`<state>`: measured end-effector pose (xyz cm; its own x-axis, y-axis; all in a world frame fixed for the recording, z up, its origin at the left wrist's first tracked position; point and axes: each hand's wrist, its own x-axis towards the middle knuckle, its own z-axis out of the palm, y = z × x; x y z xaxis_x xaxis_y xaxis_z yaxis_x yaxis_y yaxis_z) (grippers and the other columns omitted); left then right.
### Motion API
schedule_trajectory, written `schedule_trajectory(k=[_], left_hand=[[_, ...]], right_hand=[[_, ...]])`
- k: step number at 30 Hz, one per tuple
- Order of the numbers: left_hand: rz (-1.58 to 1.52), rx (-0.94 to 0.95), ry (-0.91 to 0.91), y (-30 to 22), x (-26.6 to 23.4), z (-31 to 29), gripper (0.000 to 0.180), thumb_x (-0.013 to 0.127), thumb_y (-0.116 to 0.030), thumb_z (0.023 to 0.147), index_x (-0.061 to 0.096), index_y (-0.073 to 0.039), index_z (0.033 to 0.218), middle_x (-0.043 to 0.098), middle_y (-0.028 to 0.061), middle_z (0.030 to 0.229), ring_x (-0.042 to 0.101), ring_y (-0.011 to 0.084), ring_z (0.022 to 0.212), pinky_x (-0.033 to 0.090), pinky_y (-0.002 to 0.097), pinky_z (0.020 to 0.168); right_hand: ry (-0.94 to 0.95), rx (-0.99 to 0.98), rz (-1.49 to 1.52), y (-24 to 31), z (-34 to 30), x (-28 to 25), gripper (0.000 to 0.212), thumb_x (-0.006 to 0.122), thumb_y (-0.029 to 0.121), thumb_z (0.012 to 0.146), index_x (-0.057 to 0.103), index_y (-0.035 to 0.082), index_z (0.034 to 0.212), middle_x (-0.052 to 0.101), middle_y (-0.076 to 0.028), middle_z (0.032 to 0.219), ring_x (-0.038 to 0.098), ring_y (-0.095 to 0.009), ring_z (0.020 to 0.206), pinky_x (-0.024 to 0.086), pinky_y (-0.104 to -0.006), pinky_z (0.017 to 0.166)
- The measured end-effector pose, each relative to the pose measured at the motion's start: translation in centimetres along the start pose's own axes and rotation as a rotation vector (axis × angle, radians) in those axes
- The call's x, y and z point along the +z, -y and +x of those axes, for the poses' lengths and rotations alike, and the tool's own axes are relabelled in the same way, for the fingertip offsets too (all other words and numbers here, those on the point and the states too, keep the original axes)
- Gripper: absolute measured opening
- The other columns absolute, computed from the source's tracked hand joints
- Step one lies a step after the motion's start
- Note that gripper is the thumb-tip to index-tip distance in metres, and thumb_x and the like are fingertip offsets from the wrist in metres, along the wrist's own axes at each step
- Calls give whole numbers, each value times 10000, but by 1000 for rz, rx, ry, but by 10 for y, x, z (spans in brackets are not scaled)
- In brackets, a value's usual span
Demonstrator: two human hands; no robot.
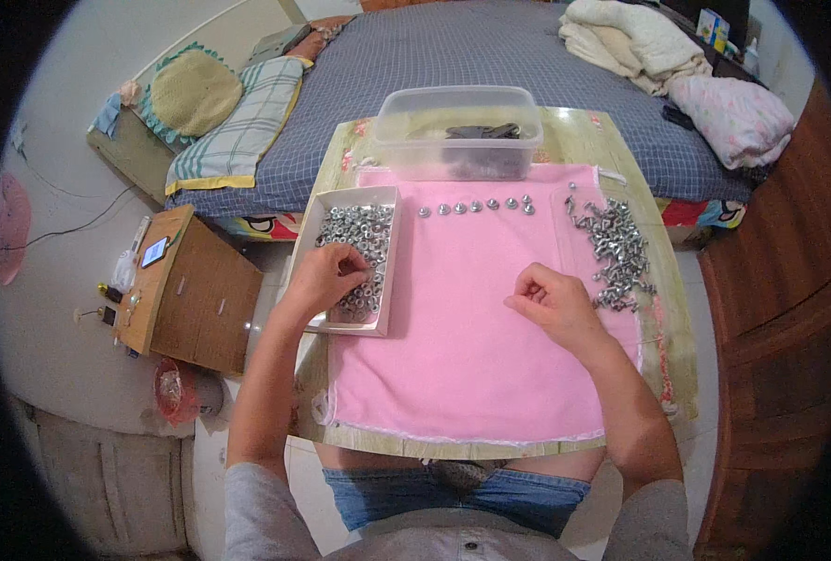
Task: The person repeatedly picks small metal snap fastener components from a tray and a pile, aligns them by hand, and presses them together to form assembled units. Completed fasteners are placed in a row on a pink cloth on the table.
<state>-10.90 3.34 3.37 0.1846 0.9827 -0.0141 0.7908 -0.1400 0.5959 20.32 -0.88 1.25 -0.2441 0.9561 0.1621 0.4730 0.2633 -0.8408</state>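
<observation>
My left hand [326,276] reaches into a white open box [393,271] full of small silver flanged nuts [355,229]. Its thumb and fingers are pinched together among them; whether a nut is between them I cannot make out. Over the right part of a pink cloth [453,365], my right hand [551,299] is closed in a pinch, and anything in it is hidden or too small to tell. Several small silver fastener pieces [476,207] form a row along the cloth's far part. Right of that hand lies a loose pile of silver screws [618,248].
A translucent plastic bin [457,161] with dark pieces inside stands at the table's far edge. Beyond it is a bed [434,47] with a blue checked cover. A wooden cabinet [205,299] stands to the left, and a brown wooden surface [780,327] is at the right.
</observation>
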Motion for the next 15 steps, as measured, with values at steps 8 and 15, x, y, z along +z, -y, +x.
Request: schedule_trajectory(k=[8,15], left_hand=[[-402,65,-242,-21,10,-15,95,604,3,749,604,14,843,614,32,738,576,76,706,469,202,637],[-569,84,17,-79,45,-32,79,591,5,775,598,15,852,610,36,789,577,78,720,476,197,660]], right_hand=[[81,261,304,6,-1,-2,109,651,56,707,551,18,732,563,-11,638,521,-62,578,430,-201,522],[158,237,648,4,-2,8,121,632,8,713,561,19,810,563,-14,728,525,-66,648,426,-186,568]])
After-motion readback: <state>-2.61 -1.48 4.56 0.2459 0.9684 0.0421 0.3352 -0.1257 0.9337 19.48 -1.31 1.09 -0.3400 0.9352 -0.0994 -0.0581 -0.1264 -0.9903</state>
